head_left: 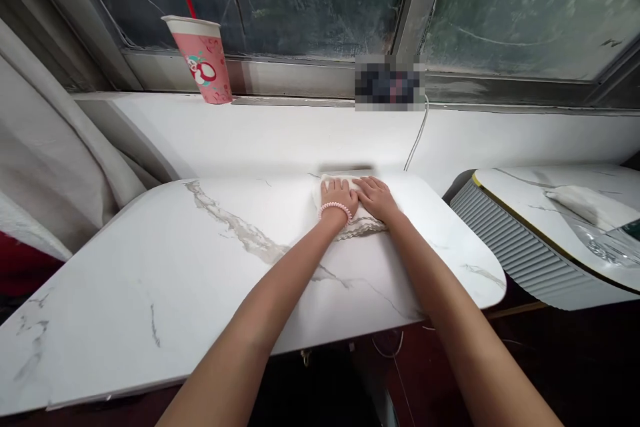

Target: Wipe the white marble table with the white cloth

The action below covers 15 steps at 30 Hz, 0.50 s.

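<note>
Pressing both hands flat, we hold a white cloth (345,181) down on the marble surface (200,260), near its far edge at centre frame. Our left hand (340,197), with a pink wristband (335,208), and our right hand (376,197) lie side by side, fingers spread and touching, so the cloth stays flat beneath the palms. Its long axis seems to run left to right along the wall. A pink cup (203,59) stands at upper left on the sill.

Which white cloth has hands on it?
The white cloth on the big marble table, under the left hand and right hand. The other cloth lies untouched on the side table.
</note>
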Tool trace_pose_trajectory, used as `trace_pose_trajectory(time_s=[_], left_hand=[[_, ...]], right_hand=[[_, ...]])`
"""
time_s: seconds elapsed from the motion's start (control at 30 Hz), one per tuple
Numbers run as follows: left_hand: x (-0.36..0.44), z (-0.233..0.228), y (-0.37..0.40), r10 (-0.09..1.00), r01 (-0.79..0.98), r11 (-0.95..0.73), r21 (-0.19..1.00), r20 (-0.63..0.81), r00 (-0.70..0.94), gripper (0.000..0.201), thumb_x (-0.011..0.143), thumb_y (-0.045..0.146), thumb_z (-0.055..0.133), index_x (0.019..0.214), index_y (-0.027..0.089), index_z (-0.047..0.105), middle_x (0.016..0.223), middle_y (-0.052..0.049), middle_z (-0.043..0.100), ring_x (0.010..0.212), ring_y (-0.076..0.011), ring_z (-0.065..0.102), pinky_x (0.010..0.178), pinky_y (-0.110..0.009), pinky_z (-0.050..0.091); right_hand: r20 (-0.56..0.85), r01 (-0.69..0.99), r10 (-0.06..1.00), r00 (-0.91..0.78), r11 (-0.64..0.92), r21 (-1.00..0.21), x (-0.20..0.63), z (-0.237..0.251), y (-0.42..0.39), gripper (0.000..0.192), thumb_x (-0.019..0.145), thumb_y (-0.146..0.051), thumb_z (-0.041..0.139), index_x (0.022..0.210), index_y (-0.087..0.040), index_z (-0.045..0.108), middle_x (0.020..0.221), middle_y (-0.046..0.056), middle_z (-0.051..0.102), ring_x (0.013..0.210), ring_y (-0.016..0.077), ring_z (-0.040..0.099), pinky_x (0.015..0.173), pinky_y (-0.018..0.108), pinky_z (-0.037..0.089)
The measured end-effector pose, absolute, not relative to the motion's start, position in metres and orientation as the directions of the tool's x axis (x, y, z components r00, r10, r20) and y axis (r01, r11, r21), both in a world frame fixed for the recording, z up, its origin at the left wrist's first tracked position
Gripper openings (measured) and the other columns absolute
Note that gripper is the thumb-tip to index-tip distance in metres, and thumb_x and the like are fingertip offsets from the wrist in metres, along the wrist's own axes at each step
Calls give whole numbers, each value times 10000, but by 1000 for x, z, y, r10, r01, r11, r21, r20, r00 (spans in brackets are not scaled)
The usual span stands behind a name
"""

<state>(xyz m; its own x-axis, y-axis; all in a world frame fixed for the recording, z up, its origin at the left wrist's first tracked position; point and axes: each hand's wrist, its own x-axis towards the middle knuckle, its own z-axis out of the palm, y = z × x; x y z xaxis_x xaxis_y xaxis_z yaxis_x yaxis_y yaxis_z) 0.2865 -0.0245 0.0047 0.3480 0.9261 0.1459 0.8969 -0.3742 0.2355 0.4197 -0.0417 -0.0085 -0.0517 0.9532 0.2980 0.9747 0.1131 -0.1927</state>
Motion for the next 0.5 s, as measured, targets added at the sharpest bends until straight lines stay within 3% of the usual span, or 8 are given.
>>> trace_pose_trajectory(time_s=[0.2, 0.5], left_hand=[[286, 4, -100, 934, 907, -355, 226, 130, 333, 569, 981, 311, 230, 1484, 98, 390, 1558, -141, 374, 1467, -285, 274, 1214, -513, 129], [310, 1, -202, 848, 794, -527, 302, 127, 515, 628, 968, 397, 264, 1506, 86, 356, 1575, -152, 337, 1483, -332, 216, 1222, -560, 93]], right_hand=[[321, 970, 936, -144, 197, -140, 423, -12, -112, 469, 989, -343, 323, 1398, -216, 516, 1466, 76, 508, 1394, 271, 386, 1132, 483, 339], [245, 992, 967, -70, 94, -88, 462, -15, -236, 518, 1001, -418, 241, 1467, -280, 419, 1545, 58, 405, 1456, 269, 301, 1175, 522, 290]])
